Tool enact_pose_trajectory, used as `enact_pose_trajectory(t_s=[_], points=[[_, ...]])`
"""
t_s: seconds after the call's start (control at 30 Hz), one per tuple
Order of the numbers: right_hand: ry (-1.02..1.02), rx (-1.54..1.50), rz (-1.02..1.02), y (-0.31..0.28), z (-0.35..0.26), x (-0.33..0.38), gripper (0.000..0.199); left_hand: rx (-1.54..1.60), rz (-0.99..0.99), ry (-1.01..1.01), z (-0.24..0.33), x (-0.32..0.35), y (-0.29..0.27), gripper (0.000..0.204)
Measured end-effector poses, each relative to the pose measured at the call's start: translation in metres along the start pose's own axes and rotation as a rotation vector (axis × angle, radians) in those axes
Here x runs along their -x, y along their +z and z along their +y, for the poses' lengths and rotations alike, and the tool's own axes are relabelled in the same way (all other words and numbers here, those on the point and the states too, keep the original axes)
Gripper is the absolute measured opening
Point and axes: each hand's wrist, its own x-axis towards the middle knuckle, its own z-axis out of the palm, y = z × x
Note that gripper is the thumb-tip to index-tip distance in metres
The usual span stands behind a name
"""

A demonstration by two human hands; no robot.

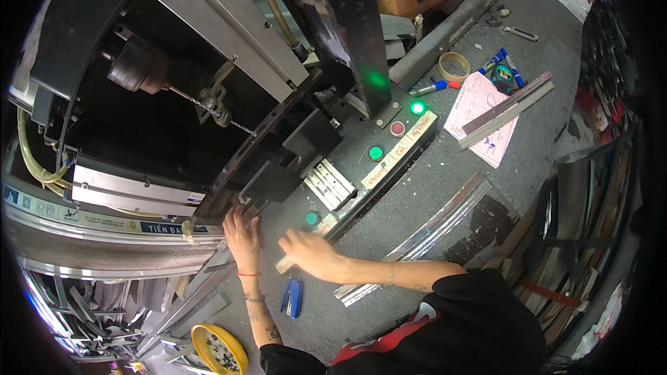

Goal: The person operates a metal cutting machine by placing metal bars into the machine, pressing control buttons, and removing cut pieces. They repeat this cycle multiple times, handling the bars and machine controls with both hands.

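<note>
My left hand (pixel 242 239) reaches to the front of the drilling machine, fingers stretched out at the dark metal by the end of a long profile rail (pixel 208 225). Whether the fingertips press on a part is hard to make out. My right hand (pixel 309 253) is blurred, just below a green push button (pixel 313 218) on the control panel; its fingers look bent, but what is in them, if anything, does not show. Above the hands, a drill chuck (pixel 139 66) carries a long drill bit (pixel 201 105) running through a guide.
More push buttons, one red (pixel 397 129) and one green (pixel 376 153), sit along the panel near a lit green lamp (pixel 417 107). A blue stapler (pixel 292 298), metal strips (pixel 424 232), a paper form (pixel 479 114), a tape roll (pixel 454 67) and a yellow bowl (pixel 242 360) lie around.
</note>
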Motion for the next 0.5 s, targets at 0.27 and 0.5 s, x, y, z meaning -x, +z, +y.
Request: enact_pose_trajectory(t_s=[0.27,0.5], points=[[0.014,0.253,-0.19,0.0,-0.013,-0.001,0.027,0.076,0.074,-0.042,0.058,0.071,-0.02,0.015],[0.209,-0.083,-0.09,-0.023,0.013,0.042,0.056,0.344,-0.273,-0.209,0.148,0.256,-0.052,0.028]])
